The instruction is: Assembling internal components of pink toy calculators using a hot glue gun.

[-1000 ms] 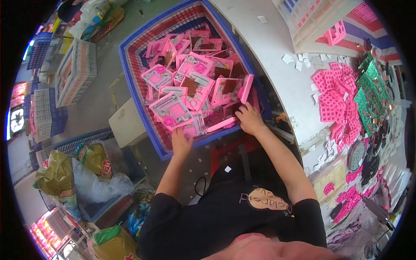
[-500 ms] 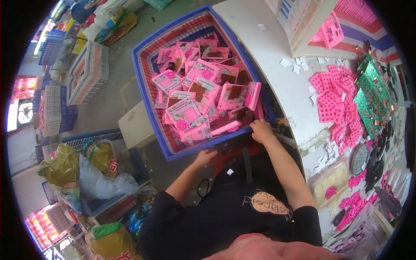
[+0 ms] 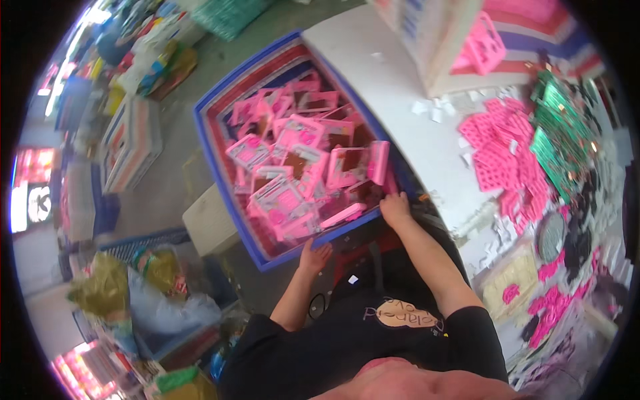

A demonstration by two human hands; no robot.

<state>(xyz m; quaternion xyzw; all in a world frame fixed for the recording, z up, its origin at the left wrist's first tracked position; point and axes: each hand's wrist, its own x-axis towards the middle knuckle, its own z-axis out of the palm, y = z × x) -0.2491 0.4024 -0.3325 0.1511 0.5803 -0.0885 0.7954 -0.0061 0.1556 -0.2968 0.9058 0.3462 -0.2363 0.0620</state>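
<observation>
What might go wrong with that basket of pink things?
The pink cases lie in a loose heap, so some might slide if the blue-rimmed basket is jolted. One case tipped up on edge near the right side might topple. The right fingers, at the basket's corner near the white table, might get pinched.

A black short-sleeved T-shirt (image 3: 300,357) with a rounded tan chest print (image 3: 408,315), dark lettering (image 3: 384,313) across it and a small yellow mark (image 3: 445,335) near one edge; both forearms (image 3: 433,261) bare below the sleeves (image 3: 475,333)
</observation>
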